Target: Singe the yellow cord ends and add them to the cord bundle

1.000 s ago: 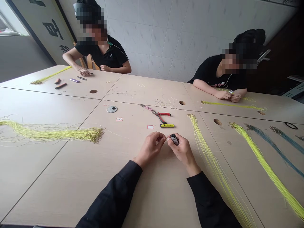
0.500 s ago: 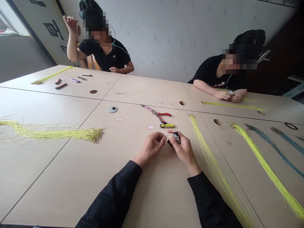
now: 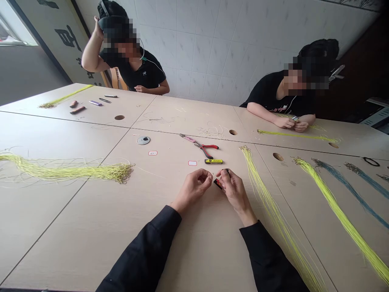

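My left hand [image 3: 196, 187] is closed in a pinch near the middle of the table; what it holds is too small to make out. Close on its right, my right hand [image 3: 235, 194] curls its fingers round a dark lighter, mostly hidden in the grip. A black and red object [image 3: 218, 183] shows at the table between the hands, beside the right fingers. Just beyond them lies a yellow lighter [image 3: 213, 161], with red-handled pliers [image 3: 208, 149] behind it. Right of my right hand runs a bundle of yellow cords [image 3: 264, 194].
Another yellow cord bundle [image 3: 112, 172] lies left, and more yellow [image 3: 331, 198] and blue cords [image 3: 346, 182] right. A round metal disc [image 3: 143, 140] and small labels sit ahead. Two people sit across the table [image 3: 75, 227], which has several round holes.
My right hand has turned the lighter, which now shows less between the fingers. The person at the back left has brought a raised hand to their headgear.
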`<state>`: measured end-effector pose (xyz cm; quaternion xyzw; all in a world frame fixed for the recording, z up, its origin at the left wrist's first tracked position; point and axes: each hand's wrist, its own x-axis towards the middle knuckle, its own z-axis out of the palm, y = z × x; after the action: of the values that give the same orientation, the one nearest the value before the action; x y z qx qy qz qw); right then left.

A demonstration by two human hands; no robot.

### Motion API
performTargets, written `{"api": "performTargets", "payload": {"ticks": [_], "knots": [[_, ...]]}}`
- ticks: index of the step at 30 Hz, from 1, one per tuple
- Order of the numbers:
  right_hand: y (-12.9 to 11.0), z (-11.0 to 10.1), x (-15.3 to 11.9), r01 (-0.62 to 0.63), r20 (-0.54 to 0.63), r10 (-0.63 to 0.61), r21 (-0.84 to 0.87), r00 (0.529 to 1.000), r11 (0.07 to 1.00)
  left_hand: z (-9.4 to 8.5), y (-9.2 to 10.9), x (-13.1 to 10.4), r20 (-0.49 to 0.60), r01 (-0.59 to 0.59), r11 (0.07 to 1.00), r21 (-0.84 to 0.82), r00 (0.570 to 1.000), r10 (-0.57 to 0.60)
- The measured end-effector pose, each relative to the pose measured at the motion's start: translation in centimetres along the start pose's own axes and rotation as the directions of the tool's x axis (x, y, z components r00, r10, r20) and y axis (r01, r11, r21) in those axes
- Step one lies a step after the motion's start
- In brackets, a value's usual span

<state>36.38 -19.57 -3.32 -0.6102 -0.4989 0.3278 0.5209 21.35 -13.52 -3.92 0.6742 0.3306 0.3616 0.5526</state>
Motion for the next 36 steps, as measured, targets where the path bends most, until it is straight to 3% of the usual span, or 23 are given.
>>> {"api": "performTargets", "payload": {"ticks": [9,15,18,23,28,36], "knots": [[0.1,0.3,0.1,-0.011,0.0,0.011,-0.294,1.0,0.956,0.0,0.3,-0.1,-0.059,-0.127,0.986,0.106,0.989,0.134],[0.1,0.4,0.1,-0.019,-0.006,0.018,-0.371,1.0,0.928,0.1,0.3,-0.1,-0.043,-0.144,0.982,0.126,0.988,0.15],[0.3,0.5,0.1,-0.019,-0.013,0.015,-0.304,1.0,0.953,0.1,0.4,-0.1,-0.049,-0.137,0.984,0.116,0.988,0.143],[0.3,0.5,0.1,-0.06,-0.072,0.06,0.015,0.996,0.998,0.0,0.5,0.0,-0.1,-0.095,0.994,0.063,0.99,0.101],[-0.3,0.4,-0.1,0.003,-0.078,-0.004,-0.017,0.997,1.0,-0.1,0.6,0.1,-0.099,-0.06,0.998,0.011,0.993,0.061],[-0.6,0.3,-0.3,0.06,0.051,-0.059,-0.005,0.997,0.998,-0.1,0.6,0.0,-0.047,-0.071,0.997,0.031,0.996,0.073]]}}
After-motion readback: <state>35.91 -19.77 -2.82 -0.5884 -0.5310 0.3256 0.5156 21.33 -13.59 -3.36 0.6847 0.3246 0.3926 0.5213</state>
